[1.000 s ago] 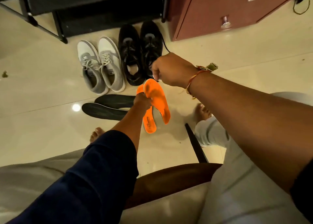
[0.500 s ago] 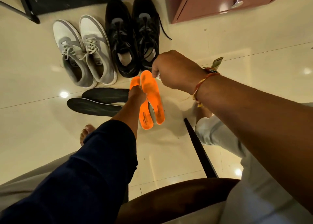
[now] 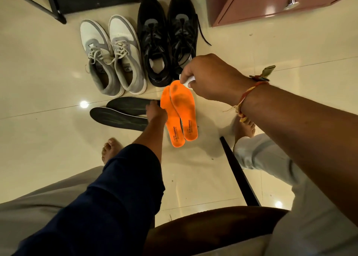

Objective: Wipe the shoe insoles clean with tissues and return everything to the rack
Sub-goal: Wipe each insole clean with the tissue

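Two orange insoles [image 3: 181, 112] with dark smudges near their toe ends are held side by side above the floor. My left hand [image 3: 156, 111] grips them from the left edge. My right hand [image 3: 210, 77] hovers just above their toe ends and pinches a small white tissue [image 3: 187, 82]. Two black insoles [image 3: 120, 113] lie flat on the tiles to the left, partly behind my left wrist. A grey-and-white pair of sneakers [image 3: 113, 54] and a black pair of sneakers [image 3: 167, 38] stand on the floor beyond. The black shoe rack [image 3: 58, 5] is at the top edge.
A reddish cabinet [image 3: 271, 2] with a metal knob stands at the top right. I sit on a brown chair [image 3: 203, 230]; its dark leg [image 3: 240, 172] slants across the floor. My bare feet rest on the cream tiles [image 3: 38, 71] either side.
The orange insoles have turned so their printed, smudged faces show and lie closer together. My right hand has shifted slightly right above their toe ends, and the tissue now shows.
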`<action>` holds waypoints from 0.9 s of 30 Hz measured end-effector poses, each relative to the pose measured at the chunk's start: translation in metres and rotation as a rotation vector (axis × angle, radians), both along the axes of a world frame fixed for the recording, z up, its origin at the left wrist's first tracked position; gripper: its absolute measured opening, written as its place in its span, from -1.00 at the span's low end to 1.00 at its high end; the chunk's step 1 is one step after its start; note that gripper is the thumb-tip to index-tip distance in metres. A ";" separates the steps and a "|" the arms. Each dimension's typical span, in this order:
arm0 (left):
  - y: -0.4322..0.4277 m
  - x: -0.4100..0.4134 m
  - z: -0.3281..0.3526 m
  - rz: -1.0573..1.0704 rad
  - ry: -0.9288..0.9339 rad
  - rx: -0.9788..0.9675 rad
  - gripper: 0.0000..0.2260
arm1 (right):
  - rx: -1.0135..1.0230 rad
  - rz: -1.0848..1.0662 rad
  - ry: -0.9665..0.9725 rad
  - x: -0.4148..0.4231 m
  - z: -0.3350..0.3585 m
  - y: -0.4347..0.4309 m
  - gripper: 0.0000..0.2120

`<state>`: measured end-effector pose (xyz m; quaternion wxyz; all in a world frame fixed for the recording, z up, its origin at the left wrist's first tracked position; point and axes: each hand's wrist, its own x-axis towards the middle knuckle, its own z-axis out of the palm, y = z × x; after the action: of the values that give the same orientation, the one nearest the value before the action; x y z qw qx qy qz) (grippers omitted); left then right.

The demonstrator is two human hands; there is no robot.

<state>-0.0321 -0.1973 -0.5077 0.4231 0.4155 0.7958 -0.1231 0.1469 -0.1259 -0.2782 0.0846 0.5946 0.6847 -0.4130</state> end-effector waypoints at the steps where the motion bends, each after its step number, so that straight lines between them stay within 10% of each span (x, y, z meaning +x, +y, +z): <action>1: -0.002 -0.011 -0.001 -0.054 0.053 0.000 -0.63 | -0.008 -0.025 0.033 -0.001 -0.002 -0.002 -0.73; 8: -0.001 -0.064 -0.009 -0.702 0.195 0.017 -0.27 | -0.043 -0.066 0.112 -0.010 -0.009 -0.006 -0.73; 16: -0.003 -0.060 -0.040 -0.669 0.018 -0.080 -0.71 | -0.034 -0.061 0.087 -0.013 -0.011 -0.009 -0.71; 27: 0.012 -0.057 -0.030 -0.842 0.120 -0.079 -0.55 | -0.038 -0.061 0.046 -0.011 -0.014 -0.008 -0.73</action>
<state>-0.0896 -0.1857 -0.5372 0.3045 0.6795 0.5747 -0.3395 0.1357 -0.1338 -0.2921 0.0673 0.6039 0.6599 -0.4418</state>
